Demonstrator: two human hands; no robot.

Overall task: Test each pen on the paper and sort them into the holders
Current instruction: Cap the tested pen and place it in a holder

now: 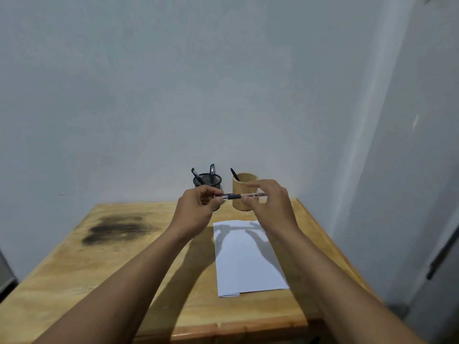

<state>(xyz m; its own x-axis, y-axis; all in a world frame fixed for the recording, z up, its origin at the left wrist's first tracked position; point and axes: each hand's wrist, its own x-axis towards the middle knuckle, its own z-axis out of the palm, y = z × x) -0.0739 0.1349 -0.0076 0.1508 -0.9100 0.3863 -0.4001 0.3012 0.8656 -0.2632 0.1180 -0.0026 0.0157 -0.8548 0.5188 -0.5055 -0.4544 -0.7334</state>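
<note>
I hold a clear pen with a black grip level in the air above the table's far end. My left hand pinches its tip end. My right hand is around its clear barrel, fingers loosely curled and blurred. Behind the hands stand a black mesh holder with two pens in it and a bamboo holder with one pen. A white sheet of paper lies on the table below my right forearm.
The wooden table has a dark scorch stain at its left rear. A pale wall stands right behind the holders and along the right side. The table's front edge is near the bottom of the view.
</note>
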